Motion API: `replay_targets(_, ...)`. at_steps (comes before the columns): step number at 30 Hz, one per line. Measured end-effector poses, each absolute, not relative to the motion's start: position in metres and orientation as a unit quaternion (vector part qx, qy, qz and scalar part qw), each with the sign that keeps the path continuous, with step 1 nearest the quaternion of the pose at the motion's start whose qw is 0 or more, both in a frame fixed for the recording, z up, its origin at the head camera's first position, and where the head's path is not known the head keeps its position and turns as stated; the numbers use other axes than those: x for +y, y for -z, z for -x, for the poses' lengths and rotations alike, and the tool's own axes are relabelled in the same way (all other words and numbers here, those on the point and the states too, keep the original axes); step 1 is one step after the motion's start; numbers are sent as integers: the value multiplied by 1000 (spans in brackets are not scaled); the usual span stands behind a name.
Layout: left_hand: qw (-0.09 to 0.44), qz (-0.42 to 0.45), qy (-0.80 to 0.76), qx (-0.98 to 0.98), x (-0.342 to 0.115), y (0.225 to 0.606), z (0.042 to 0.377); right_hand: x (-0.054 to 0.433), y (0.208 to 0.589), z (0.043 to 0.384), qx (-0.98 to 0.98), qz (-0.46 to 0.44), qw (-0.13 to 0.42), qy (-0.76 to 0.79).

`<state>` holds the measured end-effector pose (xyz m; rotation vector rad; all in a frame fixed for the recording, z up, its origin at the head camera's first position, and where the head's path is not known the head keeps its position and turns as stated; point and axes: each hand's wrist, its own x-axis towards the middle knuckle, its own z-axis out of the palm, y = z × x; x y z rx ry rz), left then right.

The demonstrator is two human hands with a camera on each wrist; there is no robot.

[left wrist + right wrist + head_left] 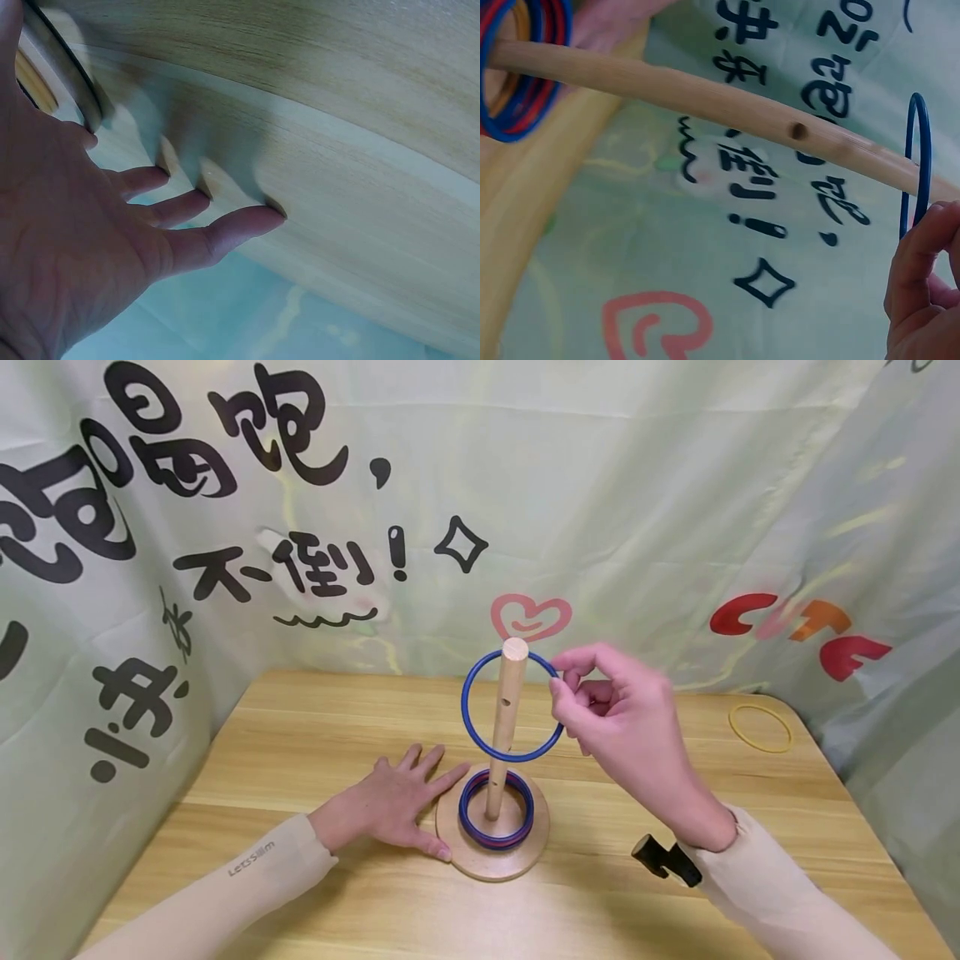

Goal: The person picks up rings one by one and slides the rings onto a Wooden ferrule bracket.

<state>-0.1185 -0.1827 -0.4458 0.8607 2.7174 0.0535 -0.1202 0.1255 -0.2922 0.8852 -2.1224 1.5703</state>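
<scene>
A wooden post [507, 710] rises upright from a round wooden base [491, 864] on the table. My right hand [626, 714] pinches the right side of a blue ring [467, 714] between thumb and forefinger. In the right wrist view, that blue ring [925, 150] encircles the post near its top end. At the foot of the post lies a stack of blue and red rings [462, 814]. My left hand [393, 802] rests with fingers spread at the base's left edge, its thumb touching the rim. The left wrist view shows this left hand [82, 232] with straight fingers.
A yellow ring [761, 728] lies flat on the table [360, 902] near its far right corner. Printed cloth [637, 527] hangs behind the table and at both sides. A black piece [666, 860] sits by my right wrist.
</scene>
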Motion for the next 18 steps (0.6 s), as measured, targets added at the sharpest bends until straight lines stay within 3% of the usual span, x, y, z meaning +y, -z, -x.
replay_targets(18,146,-296,-16,944,-182,446,119,116,382,129,-808,-261,53,-525)
